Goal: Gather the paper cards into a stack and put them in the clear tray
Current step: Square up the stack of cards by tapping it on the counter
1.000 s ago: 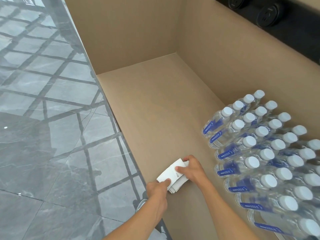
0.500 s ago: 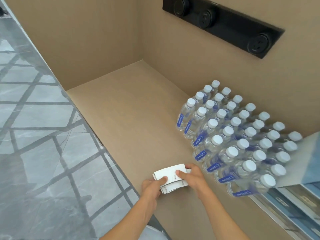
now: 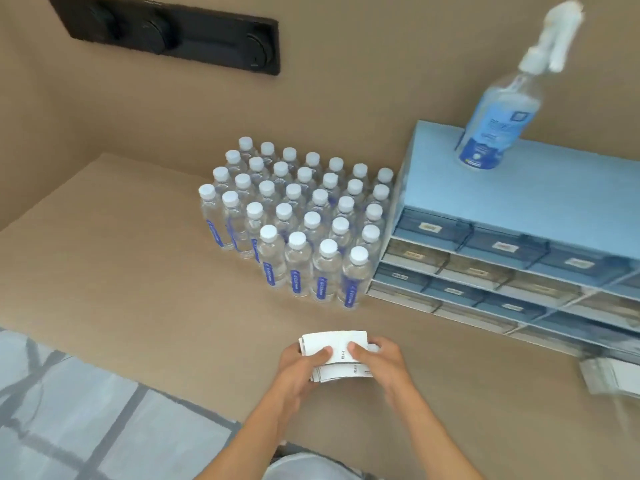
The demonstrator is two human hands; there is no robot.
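A stack of white paper cards (image 3: 337,344) with small black print sits between both hands, just above the tan counter (image 3: 138,278). My left hand (image 3: 299,367) grips the stack's left end, thumb on top. My right hand (image 3: 384,362) grips its right end the same way. At the far right edge of the view lies a blurred clear tray (image 3: 609,377) with white cards in it.
A block of several water bottles (image 3: 298,220) with white caps stands behind the hands. To the right is a blue drawer cabinet (image 3: 519,244) with a spray bottle (image 3: 498,112) on top. A black socket panel (image 3: 173,32) is set in the back wall. Grey tiled floor (image 3: 86,420) lies at lower left.
The view has swung to the right, bringing the drawer cabinet, spray bottle and tray into sight. Both hands still hold the card stack together.
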